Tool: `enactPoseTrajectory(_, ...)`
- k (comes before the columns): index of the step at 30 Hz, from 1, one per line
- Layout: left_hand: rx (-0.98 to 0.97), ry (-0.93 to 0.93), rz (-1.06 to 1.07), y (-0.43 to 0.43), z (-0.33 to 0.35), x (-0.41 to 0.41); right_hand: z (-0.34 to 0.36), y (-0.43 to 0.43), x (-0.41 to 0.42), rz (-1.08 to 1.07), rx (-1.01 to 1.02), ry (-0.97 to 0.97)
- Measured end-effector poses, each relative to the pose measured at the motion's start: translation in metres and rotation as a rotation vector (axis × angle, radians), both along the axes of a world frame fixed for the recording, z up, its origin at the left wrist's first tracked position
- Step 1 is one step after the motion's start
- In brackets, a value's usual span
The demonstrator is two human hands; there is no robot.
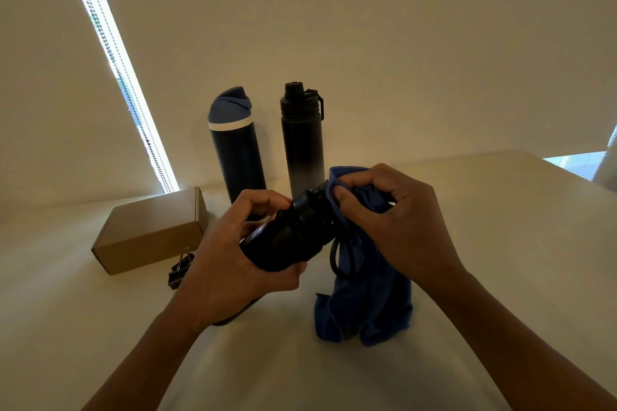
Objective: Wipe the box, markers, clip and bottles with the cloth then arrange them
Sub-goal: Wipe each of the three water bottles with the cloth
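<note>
Left hand (230,257) grip curled round black bottle (290,237), held tilted over bench (467,227). Right hand (397,220) pinches blue cloth (367,304) against bottle's cap end. Clip (178,272) beside box (153,232), left. Two bottles upright behind: blue-lidded (235,147), black (302,140).

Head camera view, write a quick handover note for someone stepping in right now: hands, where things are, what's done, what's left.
Left hand grips a black bottle, held tilted above the table.
Right hand pinches the blue cloth against the bottle's cap end.
Two other bottles stand upright at the back: blue-lidded bottle and black gradient bottle.
Cardboard box lies left; binder clip just in front of it.
Markers not visible.
Done: cannot tell what has been wiped.
Left: finish this bottle, stand it, arrange everything.
</note>
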State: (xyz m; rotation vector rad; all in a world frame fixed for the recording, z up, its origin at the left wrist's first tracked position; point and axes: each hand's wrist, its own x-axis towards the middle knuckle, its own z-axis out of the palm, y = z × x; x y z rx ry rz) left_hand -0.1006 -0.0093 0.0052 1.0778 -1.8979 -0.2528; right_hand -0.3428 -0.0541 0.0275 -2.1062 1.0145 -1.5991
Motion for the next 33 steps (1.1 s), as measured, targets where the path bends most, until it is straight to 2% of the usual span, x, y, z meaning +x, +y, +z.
enactPoseTrajectory(12, -0.019, 0.022, 0.032, -0.0021, -0.0016, 0.0006, 0.0005, -0.0004, -0.0033, -0.06, -0.081, 0.087)
enactPoseTrajectory(20, -0.045, -0.002, 0.023, -0.0021, -0.0054, -0.0026, 0.0015, 0.0009, 0.0011, -0.134, -0.221, 0.088)
enactPoseTrajectory(23, -0.051, 0.001, 0.036, -0.0027, -0.0059, -0.0025, 0.0004, -0.0008, -0.0007, -0.125, -0.257, 0.152)
enactPoseTrajectory(29, -0.049, -0.013, 0.046, -0.0024, -0.0044, -0.0029, 0.0004, -0.0045, -0.005, -0.083, -0.24, 0.17)
enactPoseTrajectory(33, -0.061, -0.021, 0.043, -0.0026, -0.0057, -0.0029, 0.0017, -0.0025, -0.001, -0.131, -0.231, 0.16)
